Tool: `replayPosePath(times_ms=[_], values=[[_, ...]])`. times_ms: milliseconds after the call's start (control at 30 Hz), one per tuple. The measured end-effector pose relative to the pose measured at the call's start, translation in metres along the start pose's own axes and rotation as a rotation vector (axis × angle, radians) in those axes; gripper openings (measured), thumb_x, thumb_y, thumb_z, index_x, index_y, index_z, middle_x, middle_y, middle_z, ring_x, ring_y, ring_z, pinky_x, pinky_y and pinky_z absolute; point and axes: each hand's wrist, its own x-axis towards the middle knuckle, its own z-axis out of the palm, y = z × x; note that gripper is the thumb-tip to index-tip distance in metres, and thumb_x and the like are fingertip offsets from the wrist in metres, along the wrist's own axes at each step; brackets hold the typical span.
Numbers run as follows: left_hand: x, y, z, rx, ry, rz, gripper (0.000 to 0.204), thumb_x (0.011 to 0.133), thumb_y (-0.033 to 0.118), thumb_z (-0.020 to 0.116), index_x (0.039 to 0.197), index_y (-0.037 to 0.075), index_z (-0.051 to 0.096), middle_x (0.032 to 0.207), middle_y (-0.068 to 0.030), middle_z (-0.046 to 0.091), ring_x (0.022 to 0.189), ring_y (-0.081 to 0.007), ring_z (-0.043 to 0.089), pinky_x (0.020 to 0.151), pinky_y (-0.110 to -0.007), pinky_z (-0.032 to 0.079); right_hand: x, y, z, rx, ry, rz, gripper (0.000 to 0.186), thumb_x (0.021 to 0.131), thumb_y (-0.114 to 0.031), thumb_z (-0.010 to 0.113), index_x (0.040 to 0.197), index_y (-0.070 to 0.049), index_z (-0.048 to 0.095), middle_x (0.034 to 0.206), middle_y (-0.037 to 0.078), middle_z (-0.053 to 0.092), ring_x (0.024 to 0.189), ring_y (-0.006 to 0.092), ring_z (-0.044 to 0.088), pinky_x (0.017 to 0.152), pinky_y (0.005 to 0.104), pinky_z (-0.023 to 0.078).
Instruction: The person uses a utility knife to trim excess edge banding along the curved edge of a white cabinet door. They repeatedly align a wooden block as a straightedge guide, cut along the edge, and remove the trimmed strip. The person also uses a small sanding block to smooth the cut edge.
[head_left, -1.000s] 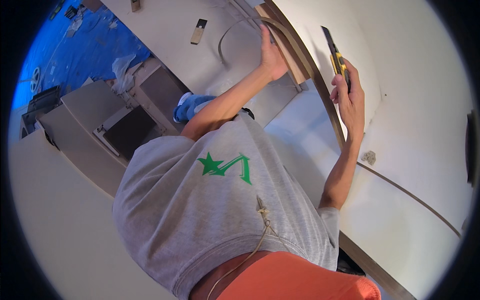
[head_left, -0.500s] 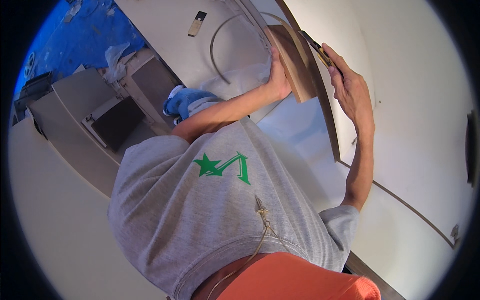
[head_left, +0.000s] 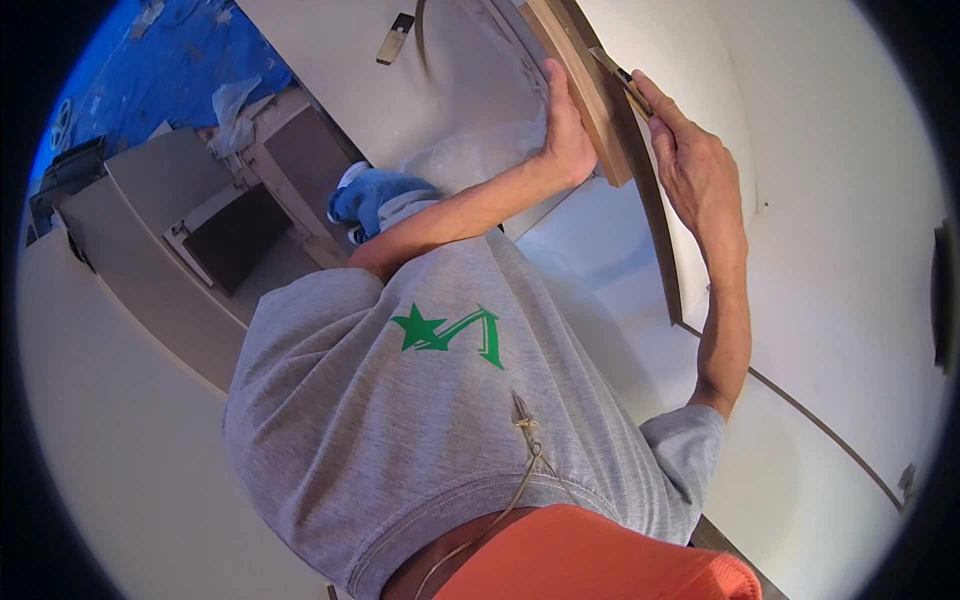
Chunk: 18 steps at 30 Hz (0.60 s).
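In my right hand [head_left: 700,175] is a slim utility knife [head_left: 632,92] with a black and yellow handle, its tip at the dark brown edge [head_left: 652,190] of a white panel. My left hand [head_left: 570,135] holds a light-brown wooden block [head_left: 590,100] alongside that edge, with the fingers extended along the block's left side. The part of the hand behind the block is hidden. A thin curved strip [head_left: 421,45] hangs over the white surface to the left, and its upper end is out of view.
A black-and-beige hand tool [head_left: 395,40] lies on the white surface [head_left: 350,75] at the upper left. Beyond are a blue floor sheet [head_left: 190,75], crumpled clear plastic [head_left: 232,110] and dark panels [head_left: 237,235]. A pale curved wall [head_left: 810,200] rises at the right.
My left hand and the wooden block have shifted slightly up, away from me. The knife has moved a little up and left along the edge. The thin strip has swung upward, showing less of its curve.
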Motion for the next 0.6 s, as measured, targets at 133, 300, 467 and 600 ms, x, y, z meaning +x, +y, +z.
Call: replayPosePath(times_ms=[133, 300, 467, 600], values=[[-0.003, 0.002, 0.001, 0.041, -0.036, 0.015, 0.084, 0.102, 0.075, 0.022, 0.148, 0.007, 0.040, 0.143, -0.0100, 0.051, 0.136, -0.0256, 0.047, 0.115, -0.045, 0.036, 0.000, -0.002, 0.000, -0.046, 0.031, -0.048, 0.041, 0.106, -0.022, 0.051, 0.146, -0.029, 0.057, 0.072, 0.012, 0.066, 0.063, 0.0297, 0.064, 0.061, 0.0436, 0.051], [-0.010, 0.009, 0.003, 0.054, -0.035, 0.008, 0.091, 0.097, 0.082, 0.029, 0.152, 0.010, 0.037, 0.148, -0.0102, 0.049, 0.138, -0.0245, 0.046, 0.115, -0.043, 0.039, -0.004, -0.009, 0.001, -0.161, 0.074, -0.104, 0.044, 0.104, -0.020, 0.054, 0.147, -0.029, 0.056, 0.067, 0.012, 0.062, 0.057, 0.0289, 0.062, 0.055, 0.0436, 0.050], [-0.017, 0.016, 0.012, 0.044, -0.008, 0.026, 0.092, 0.097, 0.082, 0.029, 0.153, 0.009, 0.036, 0.149, -0.0101, 0.048, 0.139, -0.0249, 0.045, 0.116, -0.043, 0.038, -0.008, -0.019, -0.001, -0.196, 0.122, -0.131, 0.047, 0.101, -0.016, 0.058, 0.147, -0.028, 0.056, 0.064, 0.012, 0.060, 0.054, 0.0276, 0.061, 0.051, 0.0427, 0.049], [-0.018, 0.015, 0.013, 0.053, 0.000, 0.032, 0.091, 0.097, 0.081, 0.028, 0.153, 0.009, 0.036, 0.149, -0.0100, 0.047, 0.138, -0.0250, 0.045, 0.116, -0.043, 0.038, -0.006, -0.015, 0.001, -0.213, 0.124, -0.146, 0.047, 0.100, -0.015, 0.060, 0.146, -0.025, 0.056, 0.062, 0.011, 0.058, 0.052, 0.0270, 0.059, 0.050, 0.0423, 0.049]])
